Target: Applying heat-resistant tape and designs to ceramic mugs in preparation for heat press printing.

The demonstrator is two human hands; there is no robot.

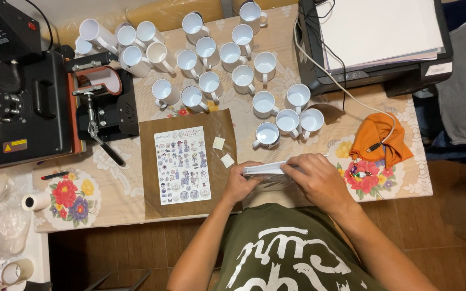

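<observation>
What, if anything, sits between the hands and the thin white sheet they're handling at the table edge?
Nothing visible does. The left hand and the right hand both already grip the thin white sheet at its two ends, edge-on to the camera. The nearest white ceramic mug stands just beyond it on the floral tablecloth, apart from both hands.

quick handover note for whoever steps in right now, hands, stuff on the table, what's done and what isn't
Left hand and right hand both grip a thin white sheet, held edge-on at the table's near edge.
A printed sticker sheet lies on brown paper, two small white squares beside it.
White mugs stand crowded behind, all blank as far as can be seen. The mug press at left seems to hold no mug.
Nothing looks pressed yet; every mug appears left to do.
</observation>
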